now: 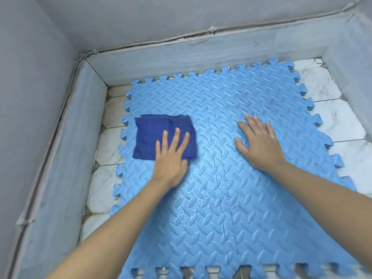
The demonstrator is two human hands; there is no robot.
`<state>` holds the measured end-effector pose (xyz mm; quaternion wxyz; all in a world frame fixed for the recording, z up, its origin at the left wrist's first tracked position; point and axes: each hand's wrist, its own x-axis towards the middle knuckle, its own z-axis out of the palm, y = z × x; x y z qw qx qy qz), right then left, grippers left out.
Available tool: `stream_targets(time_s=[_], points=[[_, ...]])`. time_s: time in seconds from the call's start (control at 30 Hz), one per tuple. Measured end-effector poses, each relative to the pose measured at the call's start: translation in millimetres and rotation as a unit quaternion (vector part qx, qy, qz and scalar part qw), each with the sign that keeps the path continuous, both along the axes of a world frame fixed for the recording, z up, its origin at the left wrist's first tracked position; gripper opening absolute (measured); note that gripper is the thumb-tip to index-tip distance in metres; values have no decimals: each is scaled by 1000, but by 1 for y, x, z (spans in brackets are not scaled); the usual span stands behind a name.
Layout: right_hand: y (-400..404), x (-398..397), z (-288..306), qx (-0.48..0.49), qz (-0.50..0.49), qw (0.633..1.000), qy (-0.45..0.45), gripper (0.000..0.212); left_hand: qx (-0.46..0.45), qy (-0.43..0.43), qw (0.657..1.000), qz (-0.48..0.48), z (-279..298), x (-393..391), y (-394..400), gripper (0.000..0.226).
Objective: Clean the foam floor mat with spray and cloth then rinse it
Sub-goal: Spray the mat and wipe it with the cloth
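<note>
1. Left hand (171,158): we record its fingers (175,140) extended and slightly spread, pressed flat on the near right corner of the cloth (159,133); nothing is gripped.
2. Right hand (259,146): fingers splayed wide, palm down, laid straight on the mat's right half, holding nothing.
3. Cloth: dark blue, folded into a rough rectangle, lying on the left half of the mat beside its left edge.
4. Foam floor mat (211,198): light blue, embossed with a leaf-like pattern, made of two tiles joined by an interlocking seam (219,158) running between our hands (toothed edges all round). It lies flat on the floor; a wet sheen shows near the seam.
5. Floor (338,119): pale marble-look tiles, visible left and right of the mat.
6. Walls (181,55): grey, with a low ledge around the floor.
7. Writing or brands: we can read none.
</note>
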<state>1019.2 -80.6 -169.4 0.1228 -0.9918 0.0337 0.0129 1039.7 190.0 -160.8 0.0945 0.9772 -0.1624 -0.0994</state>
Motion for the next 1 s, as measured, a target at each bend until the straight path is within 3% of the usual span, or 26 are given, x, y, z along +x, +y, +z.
stream_targets(time_s=[0.1,0.17,0.23,0.33,0.4,0.57,0.7,0.9,1.0], points=[[0,0,-1,-11,-3,1000,7,63,11,-15,987,-162,4,-93,-7,85],[0,0,0,-8,7,1000,21,60,27,-20,982,-186,1,-114,12,84],[0,1,5,-15,8,999,31,60,34,-36,992,-113,-5,-109,45,81],[5,-10,16,-34,8,999,25,60,35,-29,996,70,-3,-88,85,76],[18,-37,16,-25,23,999,24,62,45,-16,993,110,-2,-88,85,77],[36,-77,0,-42,10,998,39,65,60,-44,991,-112,3,-129,14,82],[26,-83,2,-29,30,998,44,67,50,-30,983,-172,4,-140,-2,81],[17,-120,5,-55,60,995,55,64,94,-38,995,2,-5,-121,98,75],[18,-119,4,-61,50,995,60,64,114,-44,992,28,-1,-132,115,77]])
